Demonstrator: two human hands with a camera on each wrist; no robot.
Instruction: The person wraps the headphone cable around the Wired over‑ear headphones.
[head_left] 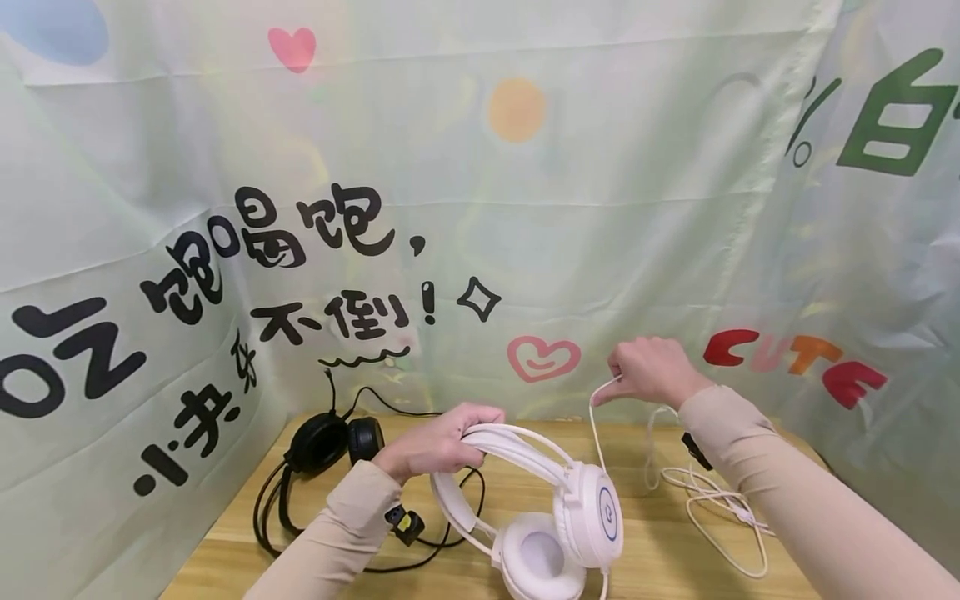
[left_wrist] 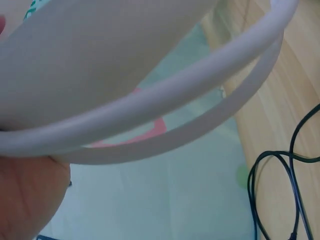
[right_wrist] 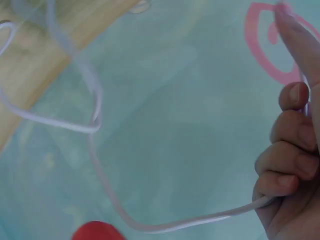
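White over-ear headphones (head_left: 588,517) hang tilted in my left hand (head_left: 442,442), which grips the top of their headband. Up close in the left wrist view, the headband (left_wrist: 150,110) crosses above the heel of the hand. My right hand (head_left: 656,371), raised to the right of the headphones, holds their thin white cable (head_left: 597,433). Curled fingers (right_wrist: 280,150) wrap the cable in the right wrist view, and a slack length (right_wrist: 175,226) loops away from the palm.
Black headphones (head_left: 318,442) rest at the back left of the wooden table (head_left: 645,550), their black cable (head_left: 397,569) curling forward. More white cable (head_left: 723,500) lies coiled under my right forearm. A printed cloth (head_left: 600,250) walls in the back and sides.
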